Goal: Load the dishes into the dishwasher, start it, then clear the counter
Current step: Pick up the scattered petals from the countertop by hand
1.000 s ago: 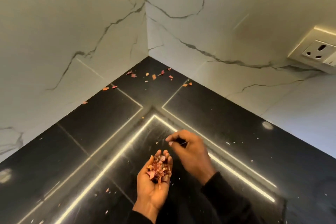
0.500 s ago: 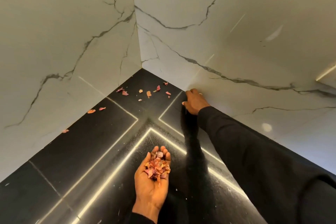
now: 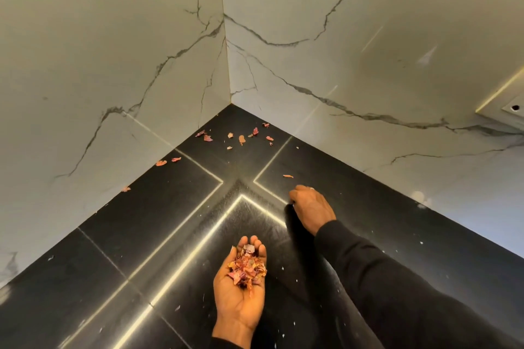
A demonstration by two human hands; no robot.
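Your left hand (image 3: 239, 300) lies palm up, fingers gently cupped, carrying a heap of peel scraps (image 3: 246, 266) above the black counter (image 3: 141, 235). Your right hand (image 3: 310, 208) is knuckles up, fingers curled under; whether it pinches anything is hidden. Loose scraps (image 3: 241, 139) lie near the corner.

No readable text, label, brand, number or sign anywhere, black counter (image 3: 136, 238) under the left hand (image 3: 239, 292) and right hand (image 3: 312, 207) unmarked, marble walls (image 3: 113, 51) beyond both hands plain, socket plate (image 3: 507, 109) far right of the right hand without legible marking.
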